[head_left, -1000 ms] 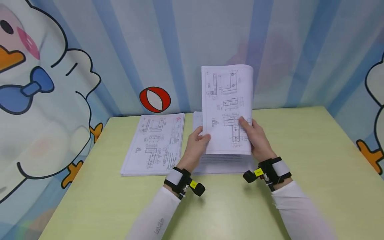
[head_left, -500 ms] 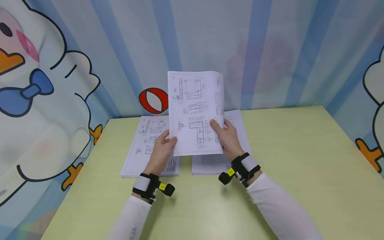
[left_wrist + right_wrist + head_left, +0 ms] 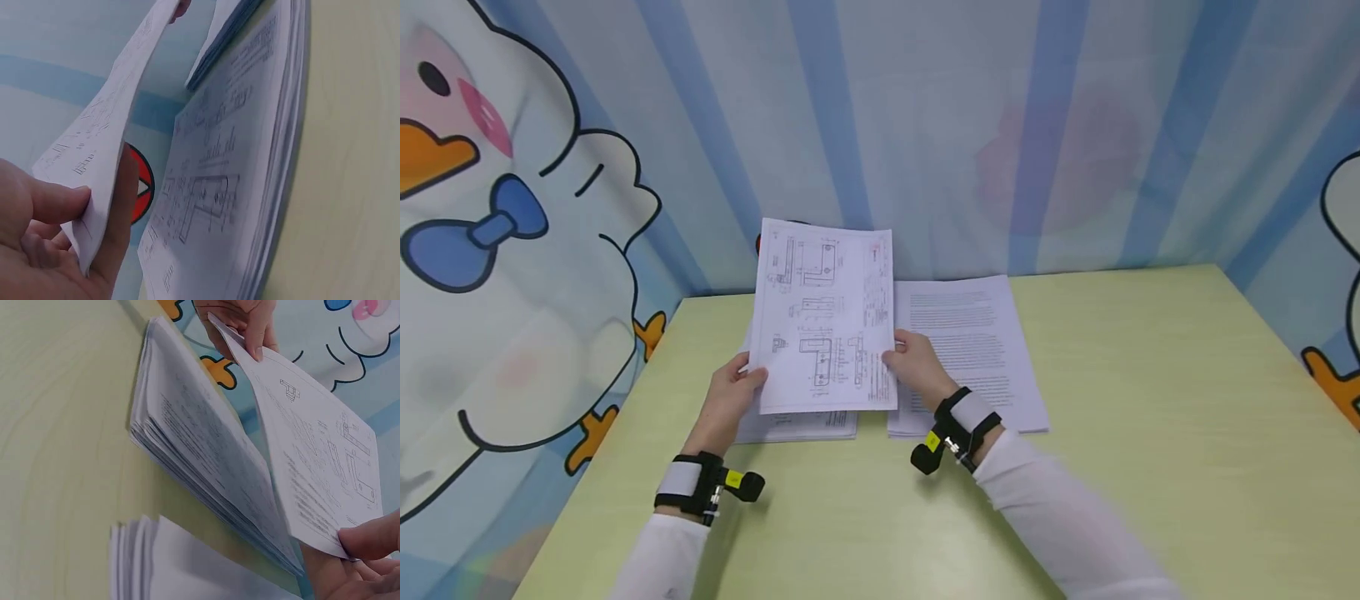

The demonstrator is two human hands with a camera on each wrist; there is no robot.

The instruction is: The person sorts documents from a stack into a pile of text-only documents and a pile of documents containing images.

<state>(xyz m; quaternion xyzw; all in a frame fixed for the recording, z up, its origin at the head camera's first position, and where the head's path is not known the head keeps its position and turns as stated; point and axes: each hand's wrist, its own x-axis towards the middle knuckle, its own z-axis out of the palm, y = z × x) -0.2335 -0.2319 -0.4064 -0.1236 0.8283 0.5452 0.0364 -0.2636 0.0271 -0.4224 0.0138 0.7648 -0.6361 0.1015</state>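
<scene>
A booklet of printed technical drawings (image 3: 827, 317) is held up between both hands, tilted above the left stack. My left hand (image 3: 727, 402) pinches its left edge, thumb on the front and fingers behind, as the left wrist view shows. At the lower right edge my right hand (image 3: 921, 367) pinches it the same way. Below lies the left stack of drawing sheets (image 3: 212, 169), mostly hidden by the booklet in the head view. The right stack (image 3: 966, 333), its top page covered in lines of text, lies beside it, partly behind my right hand.
A pale yellow-green table (image 3: 1150, 400) carries both stacks, with a narrow gap between them. Behind it hangs a blue striped curtain (image 3: 955, 125) with cartoon ducks. Wrist cameras (image 3: 747, 487) are strapped to both wrists.
Both hands have carried the booklet leftward and lower, from over the right stack to over the left one. The right hand has shifted to its edge, and the curled right side now lies flat.
</scene>
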